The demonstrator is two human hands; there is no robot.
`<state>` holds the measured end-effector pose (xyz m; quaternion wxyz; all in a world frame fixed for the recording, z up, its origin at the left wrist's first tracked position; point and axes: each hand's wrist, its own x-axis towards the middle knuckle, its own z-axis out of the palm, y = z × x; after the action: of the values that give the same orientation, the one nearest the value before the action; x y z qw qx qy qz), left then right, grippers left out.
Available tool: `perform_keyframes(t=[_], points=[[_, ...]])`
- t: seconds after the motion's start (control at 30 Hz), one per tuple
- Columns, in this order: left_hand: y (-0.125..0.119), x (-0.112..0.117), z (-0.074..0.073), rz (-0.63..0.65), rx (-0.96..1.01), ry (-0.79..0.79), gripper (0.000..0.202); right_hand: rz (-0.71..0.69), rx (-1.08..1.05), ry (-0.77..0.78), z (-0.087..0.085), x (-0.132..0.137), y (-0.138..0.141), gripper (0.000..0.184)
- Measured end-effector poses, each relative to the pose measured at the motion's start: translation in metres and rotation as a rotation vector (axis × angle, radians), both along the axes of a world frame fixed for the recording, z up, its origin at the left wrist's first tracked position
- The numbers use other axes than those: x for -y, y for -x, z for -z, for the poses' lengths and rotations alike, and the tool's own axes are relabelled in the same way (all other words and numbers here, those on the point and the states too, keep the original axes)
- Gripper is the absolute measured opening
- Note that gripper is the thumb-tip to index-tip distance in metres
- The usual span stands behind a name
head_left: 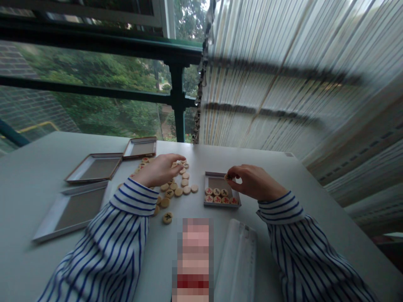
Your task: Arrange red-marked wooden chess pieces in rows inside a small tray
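Observation:
My right hand (256,182) pinches a round wooden Chinese chess piece (227,177) between thumb and fingertips, just above a small shallow box (206,181). Inside that box, two rows of pieces lie along its near side, some marked in red, others in black. Over a loose heap of Chinese chess pieces (184,183), my left hand (160,168) reaches in with thumb and index finger apart. Its fingertips are close to pieces at the heap's far side; whether they touch one I cannot tell. Part of the heap is hidden behind this hand and sleeve.
Left of the heap lie a grey-white open tray (61,212) and two brown-edged shallow box parts (94,167) (140,147). A translucent plastic case (237,260) rests near the front of the white table (283,247). A window and a string curtain (267,84) border the far side.

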<state>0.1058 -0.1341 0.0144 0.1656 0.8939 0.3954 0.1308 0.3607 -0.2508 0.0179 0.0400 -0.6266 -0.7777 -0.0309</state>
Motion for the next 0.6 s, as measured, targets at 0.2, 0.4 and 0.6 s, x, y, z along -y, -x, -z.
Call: perform_keyframes(t=[0.2,0.4,0.6], points=[[-0.0008,0.0007,-0.0005,0.002,-0.006,0.003,0.042,0.011,-0.011,0.024,-0.002,0.0009,0.0007,0.021],[-0.0015,0.0001,-0.0002,0.003,-0.009,0.003,0.042,-0.003,-0.013,0.012,-0.0003,0.0001,-0.0006,0.021],[-0.0038,0.0038,-0.0044,-0.002,-0.027,0.007,0.043,0.002,-0.013,0.006,-0.0001,-0.0001,-0.001,0.02]])
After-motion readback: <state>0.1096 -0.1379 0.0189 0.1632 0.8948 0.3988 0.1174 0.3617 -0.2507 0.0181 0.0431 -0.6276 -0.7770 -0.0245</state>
